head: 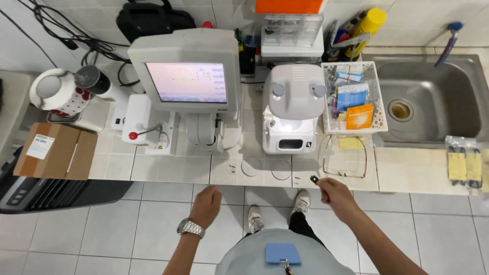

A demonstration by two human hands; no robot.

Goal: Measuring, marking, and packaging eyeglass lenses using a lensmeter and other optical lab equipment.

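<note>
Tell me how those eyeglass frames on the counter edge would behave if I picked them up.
The eyeglass frames look thin and wiry, so probably very light and somewhat springy. With no lenses visible in them, they would likely bend easily. Lying flat on the tiled counter, they should slide rather than roll.
</note>
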